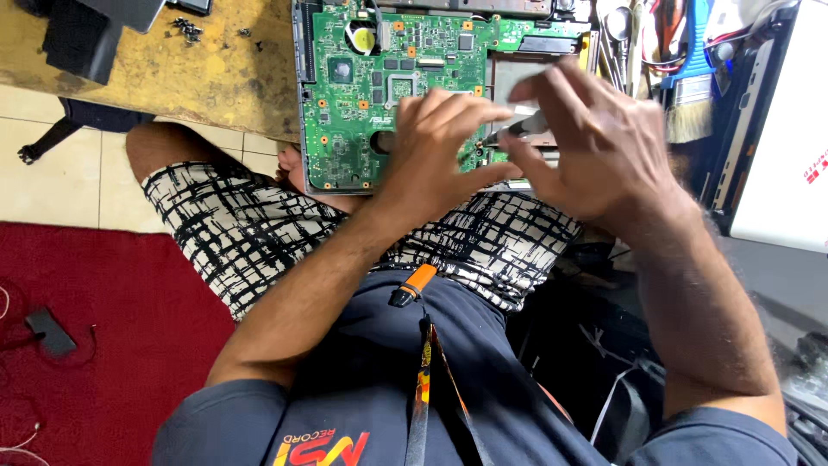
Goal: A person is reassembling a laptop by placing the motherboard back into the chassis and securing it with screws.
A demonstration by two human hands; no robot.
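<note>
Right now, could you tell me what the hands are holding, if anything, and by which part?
The right hand grips a screwdriver by its handle, tip down at the green circuit board. The left hand rests on the board, holding nothing visible.

Dark navy shirt (371, 406), black-white patterned shorts (250, 233), orange lanyard (420, 380)

A worn wooden table (185, 73), its yellowish top scuffed and stained, carries the work. A green circuit board (362, 95) lies flat on it, seated in an opened grey laptop base (526, 78), and overhangs the near edge above the person's lap. A small scatter of dark screws (188, 29) lies on the bare wood to the left, well apart from the board. A dark flat object (82, 39) rests at the far left corner. On the right, a brush with a blue handle (690, 95) lies among cluttered tools beside the board.
</note>
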